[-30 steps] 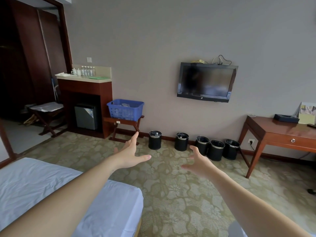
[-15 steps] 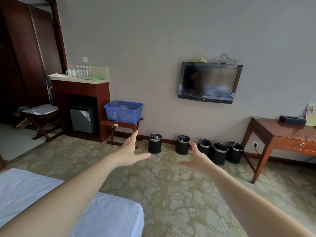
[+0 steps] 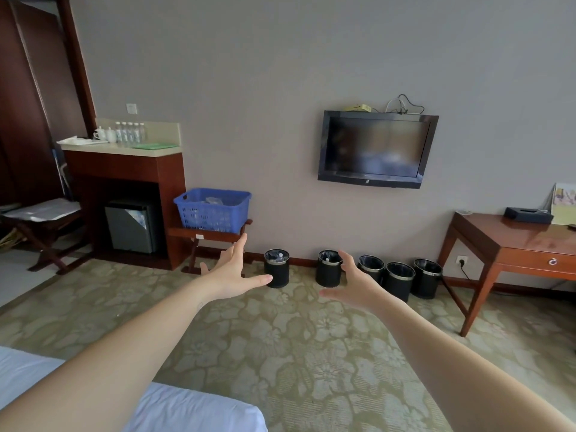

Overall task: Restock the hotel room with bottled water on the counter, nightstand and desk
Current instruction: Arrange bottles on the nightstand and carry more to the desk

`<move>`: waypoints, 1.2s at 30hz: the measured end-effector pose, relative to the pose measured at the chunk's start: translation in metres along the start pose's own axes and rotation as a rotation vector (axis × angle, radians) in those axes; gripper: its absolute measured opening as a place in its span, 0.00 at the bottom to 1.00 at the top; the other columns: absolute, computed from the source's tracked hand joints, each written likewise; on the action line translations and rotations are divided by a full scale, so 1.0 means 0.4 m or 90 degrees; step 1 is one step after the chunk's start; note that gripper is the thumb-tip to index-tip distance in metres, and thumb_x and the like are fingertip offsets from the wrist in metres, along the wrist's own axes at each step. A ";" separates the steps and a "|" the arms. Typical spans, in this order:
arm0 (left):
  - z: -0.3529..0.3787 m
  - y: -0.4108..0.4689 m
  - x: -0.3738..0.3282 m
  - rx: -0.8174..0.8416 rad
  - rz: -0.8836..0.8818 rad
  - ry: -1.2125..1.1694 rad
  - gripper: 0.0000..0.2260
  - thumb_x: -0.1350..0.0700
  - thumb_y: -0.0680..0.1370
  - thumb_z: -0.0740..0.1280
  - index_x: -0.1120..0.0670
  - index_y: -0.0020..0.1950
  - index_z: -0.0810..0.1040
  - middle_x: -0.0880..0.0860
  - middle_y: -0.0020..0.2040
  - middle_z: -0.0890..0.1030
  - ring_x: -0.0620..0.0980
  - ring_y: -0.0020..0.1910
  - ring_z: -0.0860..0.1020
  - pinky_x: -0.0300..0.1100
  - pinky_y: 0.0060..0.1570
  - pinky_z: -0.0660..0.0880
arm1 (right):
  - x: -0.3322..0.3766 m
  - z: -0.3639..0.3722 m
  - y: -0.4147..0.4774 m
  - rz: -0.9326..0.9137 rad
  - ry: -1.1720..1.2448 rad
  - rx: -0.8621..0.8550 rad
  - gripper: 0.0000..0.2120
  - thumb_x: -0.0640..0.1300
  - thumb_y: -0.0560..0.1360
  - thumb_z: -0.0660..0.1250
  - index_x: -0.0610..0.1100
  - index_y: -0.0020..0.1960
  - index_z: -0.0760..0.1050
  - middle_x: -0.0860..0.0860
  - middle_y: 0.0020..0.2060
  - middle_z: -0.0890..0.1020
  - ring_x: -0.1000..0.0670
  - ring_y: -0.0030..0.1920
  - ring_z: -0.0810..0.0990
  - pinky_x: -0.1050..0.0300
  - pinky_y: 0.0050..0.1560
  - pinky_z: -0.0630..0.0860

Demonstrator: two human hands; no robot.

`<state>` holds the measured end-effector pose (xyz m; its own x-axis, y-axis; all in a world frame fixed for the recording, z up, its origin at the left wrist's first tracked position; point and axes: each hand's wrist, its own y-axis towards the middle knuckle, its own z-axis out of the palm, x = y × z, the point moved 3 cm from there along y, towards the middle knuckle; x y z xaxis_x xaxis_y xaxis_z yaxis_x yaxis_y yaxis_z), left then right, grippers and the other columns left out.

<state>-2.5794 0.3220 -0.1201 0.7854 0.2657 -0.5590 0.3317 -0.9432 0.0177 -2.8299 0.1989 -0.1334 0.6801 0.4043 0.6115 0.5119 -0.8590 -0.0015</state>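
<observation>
Both arms stretch out ahead of me over the carpet. My left hand is spread with straight fingers and holds nothing. My right hand is also spread and holds nothing. Far left, several water bottles stand in a row on the beige counter. A blue plastic basket with clear plastic items inside sits on a wooden rack beside the counter. The wooden desk stands at the right. No nightstand is in view.
Several black waste bins line the wall under the mounted TV. A mini fridge sits under the counter, a folding luggage rack at far left. A white bed corner lies below my left arm. A black tissue box is on the desk.
The view has moved closer to the wall and the bed takes up less of the frame. Both hands stay spread and empty, held out in front.
</observation>
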 end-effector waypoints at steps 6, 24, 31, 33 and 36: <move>0.016 0.099 0.010 0.011 0.000 0.006 0.49 0.29 0.72 0.65 0.41 0.78 0.33 0.49 0.81 0.40 0.54 0.80 0.41 0.67 0.72 0.35 | -0.018 -0.006 0.093 0.009 -0.007 -0.003 0.52 0.57 0.69 0.75 0.55 0.79 0.42 0.47 0.75 0.64 0.46 0.62 0.75 0.48 0.62 0.75; 0.091 0.515 -0.096 -0.008 -0.034 -0.043 0.50 0.28 0.71 0.65 0.40 0.78 0.32 0.48 0.81 0.38 0.54 0.80 0.42 0.66 0.73 0.35 | -0.166 -0.167 0.507 -0.012 -0.027 0.038 0.52 0.56 0.70 0.74 0.55 0.79 0.40 0.45 0.76 0.62 0.43 0.70 0.69 0.51 0.59 0.75; 0.147 0.633 -0.158 -0.014 -0.057 -0.040 0.50 0.28 0.71 0.64 0.40 0.78 0.32 0.48 0.81 0.38 0.54 0.80 0.42 0.66 0.73 0.36 | -0.261 -0.215 0.623 -0.014 -0.017 0.059 0.52 0.56 0.71 0.74 0.54 0.79 0.40 0.46 0.76 0.63 0.43 0.72 0.67 0.57 0.58 0.71; 0.163 0.648 -0.165 -0.015 -0.062 -0.043 0.50 0.29 0.71 0.65 0.40 0.78 0.32 0.48 0.81 0.38 0.53 0.80 0.42 0.66 0.73 0.36 | -0.282 -0.216 0.650 -0.016 -0.017 0.063 0.52 0.56 0.71 0.74 0.54 0.79 0.40 0.46 0.76 0.63 0.43 0.70 0.69 0.58 0.56 0.69; 0.182 0.657 -0.164 -0.011 -0.066 -0.041 0.50 0.30 0.72 0.65 0.41 0.78 0.32 0.47 0.81 0.38 0.52 0.80 0.42 0.66 0.73 0.36 | -0.299 -0.204 0.679 -0.017 -0.015 0.078 0.51 0.56 0.71 0.74 0.55 0.79 0.41 0.45 0.74 0.65 0.43 0.66 0.73 0.58 0.52 0.71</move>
<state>-2.5818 0.0420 -0.1390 0.7112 0.3476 -0.6110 0.4188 -0.9076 -0.0289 -2.8149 -0.1085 -0.1422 0.6771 0.4347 0.5937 0.5893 -0.8036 -0.0837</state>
